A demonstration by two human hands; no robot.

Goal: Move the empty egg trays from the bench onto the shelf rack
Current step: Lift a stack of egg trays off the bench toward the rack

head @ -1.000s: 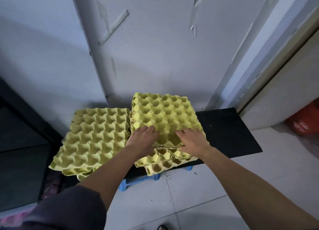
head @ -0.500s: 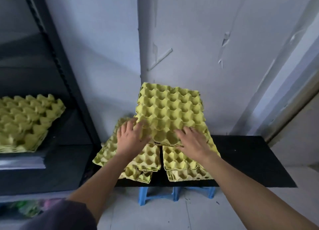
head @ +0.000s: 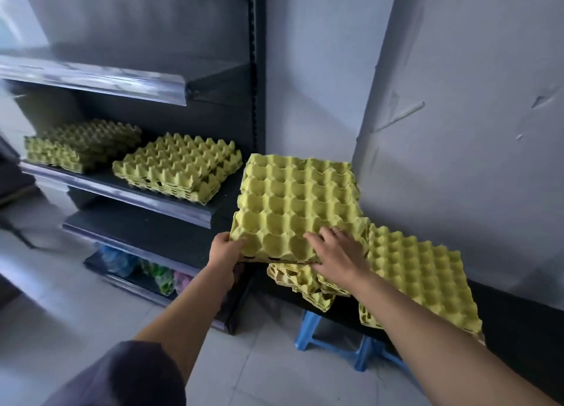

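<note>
A thin stack of yellow egg trays [head: 293, 204] hangs in the air between the bench and the shelf rack. My left hand [head: 224, 250] grips its near left corner. My right hand [head: 338, 253] holds its near edge, fingers spread on top and thumb underneath. Two more stacks of trays stay on the black bench [head: 518, 329]: one [head: 305, 280] just under the lifted stack, one [head: 421, 277] to the right. On the rack's middle shelf [head: 137, 192] lie two stacks of trays, one at the right [head: 180, 167] and one at the left [head: 82, 144].
The dark shelf rack has an upper shelf [head: 91, 79] and a lower shelf [head: 146, 228]; coloured packets [head: 143, 268] lie at its bottom. A blue plastic stool [head: 335, 341] stands under the bench. A grey wall is behind, and pale floor tiles are in front.
The held stack has risen off the bench pile and swung left toward the rack. My view has turned left, bringing the rack's shelves into sight.
</note>
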